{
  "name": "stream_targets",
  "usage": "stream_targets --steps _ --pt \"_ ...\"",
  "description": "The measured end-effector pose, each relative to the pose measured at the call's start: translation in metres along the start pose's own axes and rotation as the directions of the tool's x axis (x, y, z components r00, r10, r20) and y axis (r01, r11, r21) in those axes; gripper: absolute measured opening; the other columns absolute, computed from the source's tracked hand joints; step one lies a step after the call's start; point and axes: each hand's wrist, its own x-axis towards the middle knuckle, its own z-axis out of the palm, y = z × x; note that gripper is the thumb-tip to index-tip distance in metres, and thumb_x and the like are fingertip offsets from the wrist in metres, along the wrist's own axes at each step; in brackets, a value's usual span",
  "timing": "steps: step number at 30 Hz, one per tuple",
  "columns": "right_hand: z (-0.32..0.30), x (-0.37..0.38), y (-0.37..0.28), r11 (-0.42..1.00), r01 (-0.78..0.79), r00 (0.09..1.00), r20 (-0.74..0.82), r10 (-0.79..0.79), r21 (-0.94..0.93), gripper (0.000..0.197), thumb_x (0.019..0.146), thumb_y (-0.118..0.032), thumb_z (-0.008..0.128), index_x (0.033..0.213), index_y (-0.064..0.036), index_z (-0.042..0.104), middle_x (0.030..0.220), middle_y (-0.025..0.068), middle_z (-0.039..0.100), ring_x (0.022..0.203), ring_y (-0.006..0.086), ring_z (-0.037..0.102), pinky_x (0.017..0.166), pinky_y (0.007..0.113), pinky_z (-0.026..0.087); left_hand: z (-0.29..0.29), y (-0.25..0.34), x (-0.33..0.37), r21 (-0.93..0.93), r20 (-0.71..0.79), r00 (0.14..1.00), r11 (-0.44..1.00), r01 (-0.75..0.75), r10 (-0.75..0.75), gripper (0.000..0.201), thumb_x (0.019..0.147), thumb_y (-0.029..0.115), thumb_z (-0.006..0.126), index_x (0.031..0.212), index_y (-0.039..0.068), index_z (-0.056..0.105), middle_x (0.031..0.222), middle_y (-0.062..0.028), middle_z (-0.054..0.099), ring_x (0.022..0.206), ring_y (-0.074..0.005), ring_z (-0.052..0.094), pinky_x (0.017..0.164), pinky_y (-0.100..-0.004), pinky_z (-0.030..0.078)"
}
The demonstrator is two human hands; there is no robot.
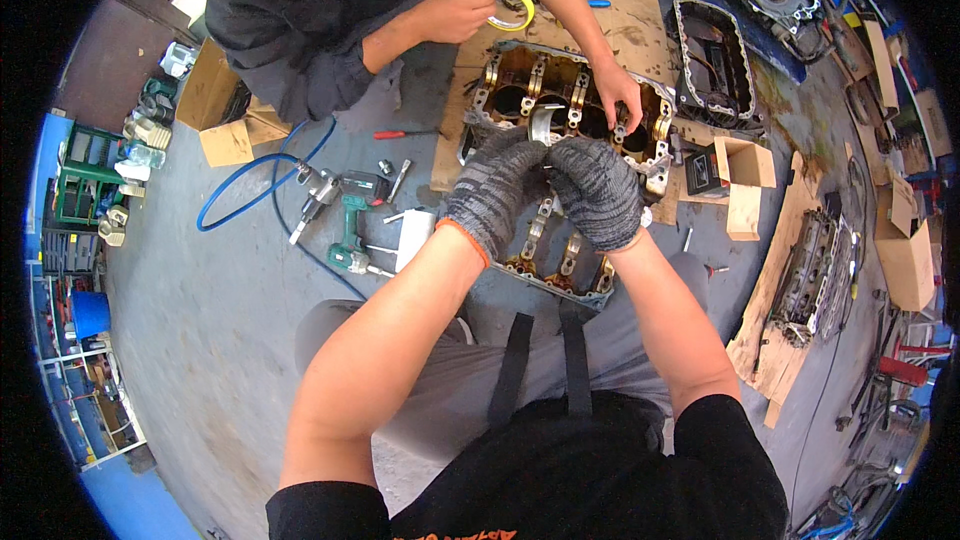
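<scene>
My left hand (490, 192) and my right hand (600, 190), both in grey knit gloves, come together over an engine block (487, 90). Between their fingertips is a shiny curved metal piece, seemingly a bearing shell (543, 124). Both hands look closed on it, though the gloves hide its lower part. Below my wrists lies a metal frame with cross-webs (535, 240), close to the block's near side. Across from me a co-worker rests one hand (620, 100) on the block. Their other hand (455, 14) holds a yellow ring-shaped roll (512, 6).
To the left lie a green cordless impact wrench (350, 225), a grey air tool (315, 195) with a blue hose (225, 202), and a red-handled tool (390, 135). At right are an oil pan (683, 60), an open cardboard box (745, 205) and a cylinder head (810, 275) on cardboard.
</scene>
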Motion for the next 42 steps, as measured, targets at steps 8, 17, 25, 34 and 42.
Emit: stream_targets --steps 8,17,25,34,42 --pt "0.020 0.017 -0.005 0.990 -0.123 0.966 0.239 0.102 0.074 0.034 0.080 -0.013 0.067 0.114 -0.0096 0.067 0.105 0.0146 0.067 0.099 0.0338 0.065 0.086 0.042 0.053 -0.069 -0.026 0.076 0.599 0.071 0.942 0.742 -0.302 0.327 0.023 0.092 0.019 0.060 0.107 0.003 0.066 0.108 -0.0148 0.067 0.093 -0.0279 0.065 0.084 -0.0381 0.053" --pt "0.035 0.038 0.039 0.878 -0.442 0.892 0.194 0.409 0.183 0.039 0.088 -0.025 0.068 0.124 -0.0116 0.064 0.111 0.0193 0.068 0.102 0.0370 0.065 0.089 0.043 0.052 -0.028 0.027 0.089 0.973 0.231 0.955 -0.028 -0.230 0.186 0.043 0.091 0.034 0.057 0.119 0.002 0.066 0.116 -0.0225 0.067 0.108 -0.0391 0.063 0.094 -0.0445 0.049" --pt "0.093 0.021 0.059 0.889 -0.450 0.887 0.158 0.434 0.085 0.036 0.083 -0.021 0.071 0.116 -0.0075 0.067 0.106 0.0174 0.069 0.097 0.0351 0.067 0.086 0.041 0.054 -0.071 0.033 0.144 0.912 0.409 0.880 -0.132 -0.388 0.241 0.034 0.090 0.029 0.057 0.111 0.006 0.070 0.109 -0.0207 0.068 0.104 -0.0383 0.064 0.091 -0.0454 0.050" --pt "0.107 0.033 0.056 0.838 -0.511 0.857 0.191 0.479 0.190 0.041 0.080 -0.027 0.075 0.114 -0.0064 0.068 0.105 0.0189 0.070 0.097 0.0347 0.068 0.087 0.040 0.054 -0.104 0.051 0.142 0.932 0.296 0.951 0.189 -0.309 0.094 0.026 0.093 0.018 0.063 0.114 0.003 0.067 0.091 -0.0120 0.069 0.076 -0.0194 0.065 0.071 -0.0329 0.052" --pt "0.067 0.017 0.037 0.750 -0.628 0.772 0.293 0.564 0.207 0.039 0.079 -0.031 0.079 0.110 -0.0089 0.072 0.098 0.0164 0.071 0.089 0.0316 0.069 0.081 0.037 0.054 -0.074 0.050 0.085 0.827 0.520 0.827 0.117 -0.550 0.213 0.024 0.086 0.010 0.069 0.109 0.002 0.066 0.093 -0.0148 0.068 0.085 -0.0232 0.066 0.080 -0.0342 0.053"
